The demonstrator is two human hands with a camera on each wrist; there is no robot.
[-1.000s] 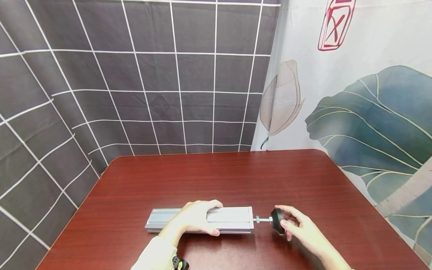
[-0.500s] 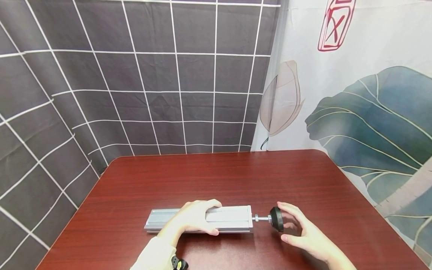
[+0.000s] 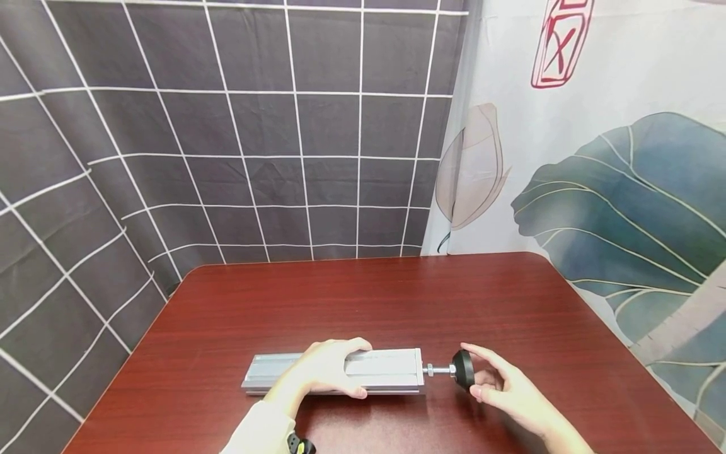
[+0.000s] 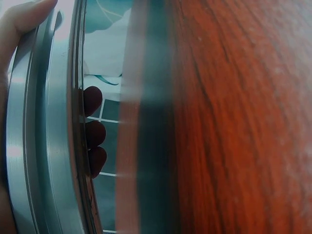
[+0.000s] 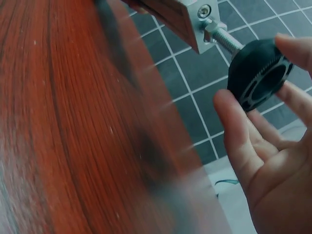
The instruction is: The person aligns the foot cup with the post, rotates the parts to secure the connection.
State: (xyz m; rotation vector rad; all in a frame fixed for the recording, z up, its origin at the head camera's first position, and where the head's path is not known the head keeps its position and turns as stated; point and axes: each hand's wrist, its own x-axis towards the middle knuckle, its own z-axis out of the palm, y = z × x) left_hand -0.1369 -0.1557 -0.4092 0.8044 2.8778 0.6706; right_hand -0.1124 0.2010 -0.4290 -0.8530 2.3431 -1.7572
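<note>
A silver aluminium profile [image 3: 394,372] lies lengthwise on the table. My left hand [image 3: 329,367] grips it near the middle; in the left wrist view the thumb is on one side of the profile [image 4: 58,126] and several fingertips show past the other. From its right end a threaded bolt [image 3: 439,370] with a nut sticks out, bearing a round black levelling foot [image 3: 464,369]. My right hand [image 3: 507,391] pinches that foot. In the right wrist view, the thumb and fingers of the right hand [image 5: 278,170] touch opposite edges of the black foot [image 5: 243,66].
The reddish-brown wood-grain table [image 3: 351,299] stretches beyond both hands to its back edge. Behind it hangs a dark grey cloth with a white grid [image 3: 329,183], beside a white cloth with leaf prints [image 3: 618,183]. A dark band [image 3: 300,444] is on my left wrist.
The right hand's fingers held the foot, spread away from it half a second ago, and now are back against its edge. The left hand and profile stay nearly in place.
</note>
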